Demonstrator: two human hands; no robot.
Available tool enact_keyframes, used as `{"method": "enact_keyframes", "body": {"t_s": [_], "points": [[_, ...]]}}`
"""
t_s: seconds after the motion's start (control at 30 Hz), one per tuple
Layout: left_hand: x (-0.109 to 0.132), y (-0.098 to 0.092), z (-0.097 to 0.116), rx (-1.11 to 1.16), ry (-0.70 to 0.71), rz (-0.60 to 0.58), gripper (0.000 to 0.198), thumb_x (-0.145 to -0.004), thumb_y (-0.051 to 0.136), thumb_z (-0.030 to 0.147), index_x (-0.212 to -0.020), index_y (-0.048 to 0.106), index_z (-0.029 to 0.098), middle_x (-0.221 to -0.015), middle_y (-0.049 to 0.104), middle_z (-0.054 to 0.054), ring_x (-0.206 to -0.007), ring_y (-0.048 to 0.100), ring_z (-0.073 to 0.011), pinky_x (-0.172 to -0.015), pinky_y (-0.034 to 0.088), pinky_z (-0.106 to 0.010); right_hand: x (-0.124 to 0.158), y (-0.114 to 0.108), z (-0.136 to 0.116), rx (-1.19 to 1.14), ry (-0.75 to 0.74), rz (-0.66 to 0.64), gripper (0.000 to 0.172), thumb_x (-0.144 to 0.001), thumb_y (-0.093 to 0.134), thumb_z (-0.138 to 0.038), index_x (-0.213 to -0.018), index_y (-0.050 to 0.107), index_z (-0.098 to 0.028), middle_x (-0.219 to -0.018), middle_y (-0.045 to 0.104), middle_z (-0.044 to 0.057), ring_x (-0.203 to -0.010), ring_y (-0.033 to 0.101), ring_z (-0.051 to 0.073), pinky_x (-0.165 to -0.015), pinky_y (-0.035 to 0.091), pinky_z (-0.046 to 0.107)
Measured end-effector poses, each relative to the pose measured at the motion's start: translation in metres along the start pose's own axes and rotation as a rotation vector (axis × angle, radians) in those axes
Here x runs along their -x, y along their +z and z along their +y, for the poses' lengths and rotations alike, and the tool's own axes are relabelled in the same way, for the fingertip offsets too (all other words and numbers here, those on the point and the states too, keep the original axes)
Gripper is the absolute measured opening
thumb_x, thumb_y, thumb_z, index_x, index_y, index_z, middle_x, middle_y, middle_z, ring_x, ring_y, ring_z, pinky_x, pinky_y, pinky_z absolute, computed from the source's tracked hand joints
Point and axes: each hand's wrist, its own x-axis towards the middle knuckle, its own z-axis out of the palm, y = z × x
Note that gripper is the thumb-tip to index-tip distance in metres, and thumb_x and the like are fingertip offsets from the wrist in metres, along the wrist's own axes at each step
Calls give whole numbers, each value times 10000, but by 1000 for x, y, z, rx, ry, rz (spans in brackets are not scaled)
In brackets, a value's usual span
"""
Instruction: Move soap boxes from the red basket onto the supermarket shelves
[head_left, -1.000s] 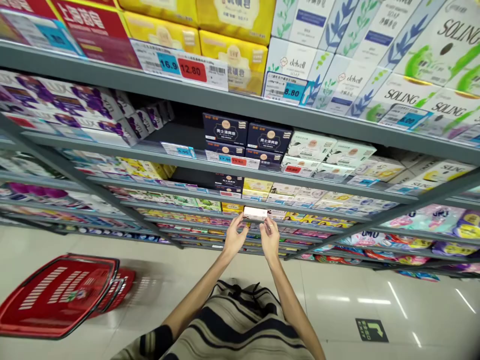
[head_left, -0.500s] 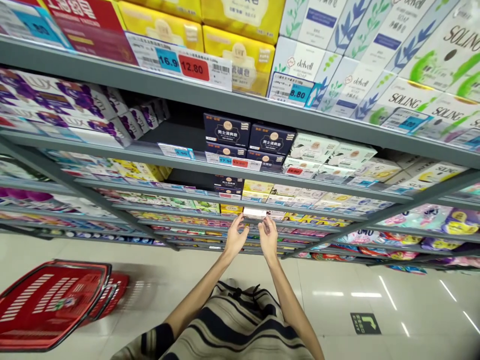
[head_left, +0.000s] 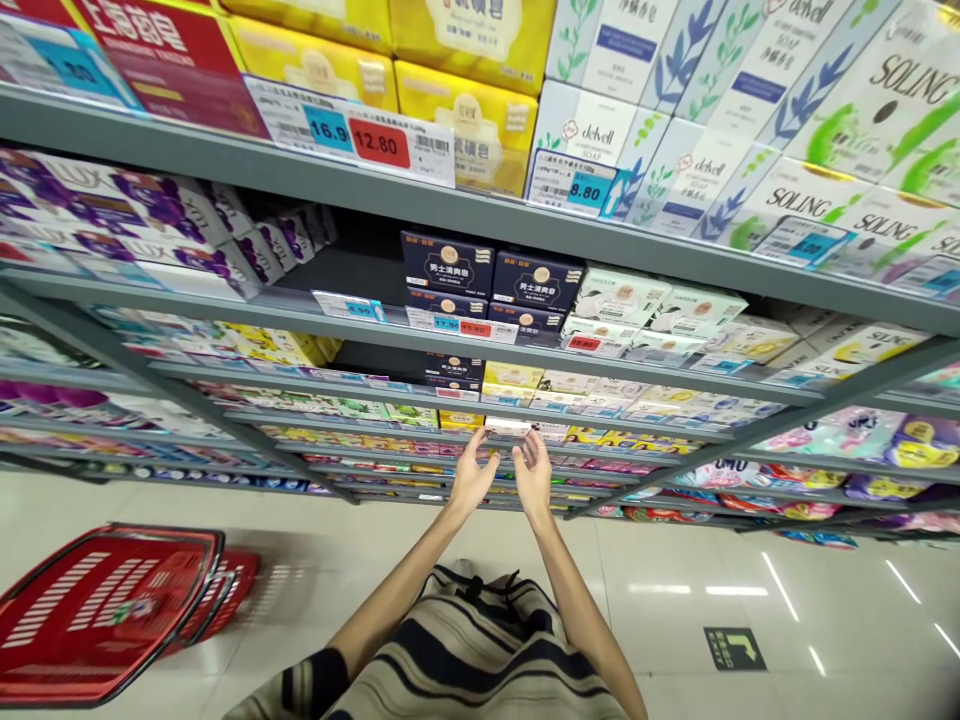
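My left hand (head_left: 474, 472) and my right hand (head_left: 532, 470) reach forward to a lower shelf. Between their fingertips is a small white soap box (head_left: 507, 427), gripped from its left and right ends. The thumbs point inward on the near side, and a gap separates the two palms. Just left of the box, a yellow soap box (head_left: 460, 419) stands on the shelf. The far side of the white box and some fingertips are hidden.
Shelves rise in front, with dark blue soap boxes (head_left: 451, 265), pale green boxes (head_left: 625, 295) and purple-white LUX boxes (head_left: 161, 205). The upper shelf edge (head_left: 322, 190) juts out nearest. A red shopping basket (head_left: 90, 610) stands on the floor at left; a floor exit sign (head_left: 735, 649) lies at right.
The view has shifted slightly. Both hands stay at the white soap box, with the right fingers a little more spread than before.
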Motion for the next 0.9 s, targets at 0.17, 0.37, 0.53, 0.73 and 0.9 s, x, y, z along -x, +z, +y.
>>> {"method": "enact_keyframes", "body": {"t_s": [0.17, 0.37, 0.53, 0.73, 0.9], "points": [[2, 4, -3, -25, 57, 7, 685, -847, 666, 236, -1503, 471, 262, -1524, 459, -117, -1352, 530, -278, -1087, 473, -421, 2, -1, -5, 49, -56, -7, 554, -934, 615, -415, -1451, 532, -234, -1515, 501, 137, -1379, 526, 276, -1161, 449, 491], [-2, 6, -4, -62, 64, -1, 697, -859, 655, 265, -1524, 448, 276, -1440, 447, -101, -1313, 546, -256, -1105, 460, -405, 4, 0, -8, 97, -91, -10, 590, -939, 605, -414, -1501, 485, -280, -1421, 513, 132, -1300, 580, 270, -1081, 515, 458], [-3, 9, -6, -86, 33, 4, 738, -851, 669, 282, -1544, 416, 287, -1377, 413, -103, -1232, 592, -247, -1072, 487, -407, 4, 2, -7, 106, -112, -12, 562, -949, 586, -423, -1487, 502, -285, -1430, 500, 128, -1319, 564, 269, -1089, 507, 457], [-4, 12, -12, -69, 43, -27, 813, -848, 661, 257, -1586, 320, 286, -1393, 437, -117, -1215, 594, -245, -1039, 502, -409, 5, 1, -7, 125, -108, -10, 544, -950, 583, -413, -1472, 518, -272, -1448, 501, 130, -1298, 576, 264, -1085, 506, 453], [-4, 11, -11, -56, 39, -46, 816, -854, 654, 254, -1591, 305, 292, -1405, 455, -121, -1210, 590, -242, -983, 527, -386, 7, 1, -6, 140, -99, -16, 558, -949, 581, -414, -1484, 500, -276, -1436, 516, 128, -1296, 574, 261, -1090, 498, 454]]}}
